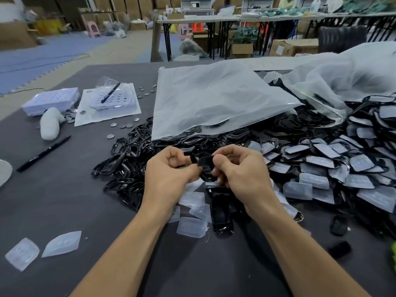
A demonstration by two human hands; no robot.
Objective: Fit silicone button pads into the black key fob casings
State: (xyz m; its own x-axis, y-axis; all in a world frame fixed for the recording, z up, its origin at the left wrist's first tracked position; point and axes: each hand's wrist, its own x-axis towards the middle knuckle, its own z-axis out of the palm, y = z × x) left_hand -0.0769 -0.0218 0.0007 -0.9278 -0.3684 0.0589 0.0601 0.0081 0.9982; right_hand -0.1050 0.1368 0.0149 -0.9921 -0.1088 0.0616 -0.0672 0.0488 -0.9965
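Both hands meet above the middle of the table. My left hand (171, 170) and my right hand (237, 168) together grip one black key fob casing (204, 166) between curled fingers and thumbs. Whether a pad sits in it is hidden by the fingers. Loose translucent silicone button pads (191, 227) lie under my wrists, and two more pads (61, 243) lie at the near left. A heap of empty black casing frames (126, 155) spreads to the left of my hands. To the right lies a pile of casings with pads fitted (334, 166).
A large frosted plastic bag (214, 99) lies behind the hands, another bag (342, 78) at the right. A black pen (42, 154), a white glove (50, 125), scattered coin cells (120, 125) and white trays (51, 100) occupy the left. A black fob shell (220, 213) lies near my right wrist.
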